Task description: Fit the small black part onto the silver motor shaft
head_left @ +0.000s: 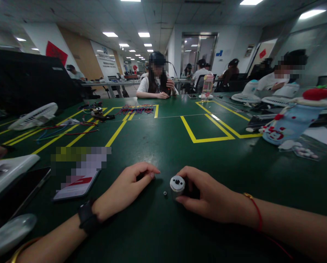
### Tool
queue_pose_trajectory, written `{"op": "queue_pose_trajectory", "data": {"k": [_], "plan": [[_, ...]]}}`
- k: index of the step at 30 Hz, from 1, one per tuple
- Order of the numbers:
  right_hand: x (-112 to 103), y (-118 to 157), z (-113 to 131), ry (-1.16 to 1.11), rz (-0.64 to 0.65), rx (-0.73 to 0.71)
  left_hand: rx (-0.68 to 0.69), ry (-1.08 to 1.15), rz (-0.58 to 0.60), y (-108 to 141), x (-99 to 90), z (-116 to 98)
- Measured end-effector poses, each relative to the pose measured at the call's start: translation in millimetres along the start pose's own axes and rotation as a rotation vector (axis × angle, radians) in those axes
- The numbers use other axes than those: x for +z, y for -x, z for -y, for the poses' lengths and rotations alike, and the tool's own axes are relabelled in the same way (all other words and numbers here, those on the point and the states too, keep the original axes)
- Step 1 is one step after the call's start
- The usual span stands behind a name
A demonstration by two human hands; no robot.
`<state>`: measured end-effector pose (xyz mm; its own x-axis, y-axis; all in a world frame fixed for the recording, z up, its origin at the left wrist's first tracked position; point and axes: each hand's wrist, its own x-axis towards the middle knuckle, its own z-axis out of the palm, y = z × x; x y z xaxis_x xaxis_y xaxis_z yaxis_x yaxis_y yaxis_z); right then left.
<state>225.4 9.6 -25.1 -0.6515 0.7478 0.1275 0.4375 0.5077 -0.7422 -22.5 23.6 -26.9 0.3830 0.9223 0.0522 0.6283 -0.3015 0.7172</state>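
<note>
A silver metal cylinder (177, 185) with small holes in its top face stands upright on the green table (152, 149). The fingers and thumb of my right hand (207, 193) are wrapped round its right side. Just left of the cylinder lies a tiny metal ring-like part (165, 193), touched by neither hand. My left hand (127, 186) rests at the left, its thumb and index finger curved toward each other with a gap at the tips; nothing is visible between them, and its other fingers are hidden beneath.
Left of my hands lie a phone (81, 182), a dark tablet-like device (21, 197) and a white fan (34, 116). Wires (137, 109) lie farther back. A blue bottle (292, 120) stands at right. A person (156, 78) sits opposite.
</note>
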Motion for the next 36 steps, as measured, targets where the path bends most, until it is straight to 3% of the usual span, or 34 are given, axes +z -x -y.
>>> {"op": "queue_pose_trajectory", "data": {"k": [8,20,36], "plan": [[1,0,-1,-0.004,0.001,-0.007,0.096,-0.047,0.035,0,-2.3,-1],[-1,0,1,0.008,-0.001,-0.015,0.129,-0.086,0.042,1,-3.5,2],[2,0,-2,-0.003,-0.006,-0.024,0.218,-0.145,0.143,7,5.0,-12]]}}
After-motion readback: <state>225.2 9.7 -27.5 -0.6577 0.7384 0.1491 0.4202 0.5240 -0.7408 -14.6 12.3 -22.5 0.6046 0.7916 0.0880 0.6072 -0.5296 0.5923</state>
